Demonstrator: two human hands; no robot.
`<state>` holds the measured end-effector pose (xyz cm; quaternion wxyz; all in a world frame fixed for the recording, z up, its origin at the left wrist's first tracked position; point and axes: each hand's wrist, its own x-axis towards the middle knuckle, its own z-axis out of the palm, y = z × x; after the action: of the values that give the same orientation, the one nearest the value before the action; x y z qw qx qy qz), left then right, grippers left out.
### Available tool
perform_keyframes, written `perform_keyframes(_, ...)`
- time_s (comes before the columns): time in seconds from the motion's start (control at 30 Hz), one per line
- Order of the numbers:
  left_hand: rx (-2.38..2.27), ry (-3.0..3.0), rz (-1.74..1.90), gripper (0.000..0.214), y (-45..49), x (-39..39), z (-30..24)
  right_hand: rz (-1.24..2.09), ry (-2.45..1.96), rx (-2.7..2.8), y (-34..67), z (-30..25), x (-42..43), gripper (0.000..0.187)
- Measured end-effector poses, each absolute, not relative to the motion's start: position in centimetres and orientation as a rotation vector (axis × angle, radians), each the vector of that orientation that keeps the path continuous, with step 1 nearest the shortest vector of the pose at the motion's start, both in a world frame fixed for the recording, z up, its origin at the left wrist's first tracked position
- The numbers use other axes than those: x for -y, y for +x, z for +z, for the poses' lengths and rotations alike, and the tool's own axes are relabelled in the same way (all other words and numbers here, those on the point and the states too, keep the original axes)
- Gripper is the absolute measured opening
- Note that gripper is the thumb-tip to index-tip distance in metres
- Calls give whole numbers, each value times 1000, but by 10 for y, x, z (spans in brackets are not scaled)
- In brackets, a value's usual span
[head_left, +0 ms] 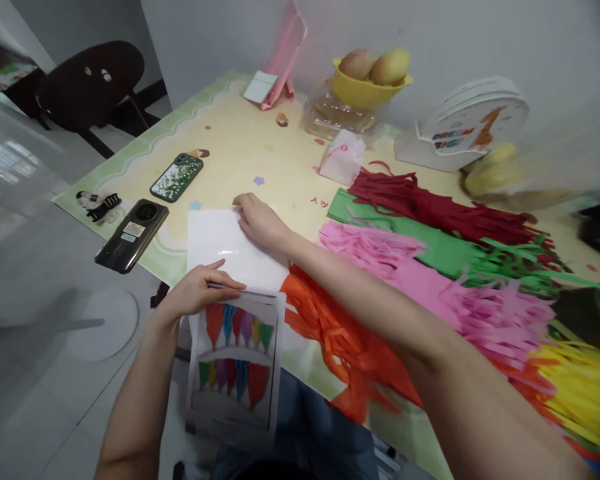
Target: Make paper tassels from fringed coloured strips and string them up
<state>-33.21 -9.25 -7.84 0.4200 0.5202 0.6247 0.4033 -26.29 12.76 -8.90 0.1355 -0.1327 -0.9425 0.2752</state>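
Note:
My left hand has its fingers across the top edge of a printed sheet showing colourful hanging tassels. The sheet extends past the table's front edge, above my lap. Behind it, a glossy white sheet or plastic sleeve lies flat on the table; whether the two are joined cannot be made out. My right hand rests on the upper right part of the white piece, fingers slightly bent and apart. Beneath and beside my right forearm lie fringed paper tassels in orange, pink, green and dark red.
Two phones and a hair clip lie near the left table edge. Along the wall stand a pink stand, a yellow bowl with fruit, and a white giraffe-print holder. Yellow fringe lies at right.

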Motion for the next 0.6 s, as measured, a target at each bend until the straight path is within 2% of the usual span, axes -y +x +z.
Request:
perform_keyframes(0.3, -1575, 1323, 1013, 20, -333, 93, -84, 796, -313, 2673, -285, -94, -110, 37)
perform_keyframes(0.6, -1590, 1317, 1015, 24, -332, 94, -84, 904, -358, 2687, -291, -88, -117, 40)
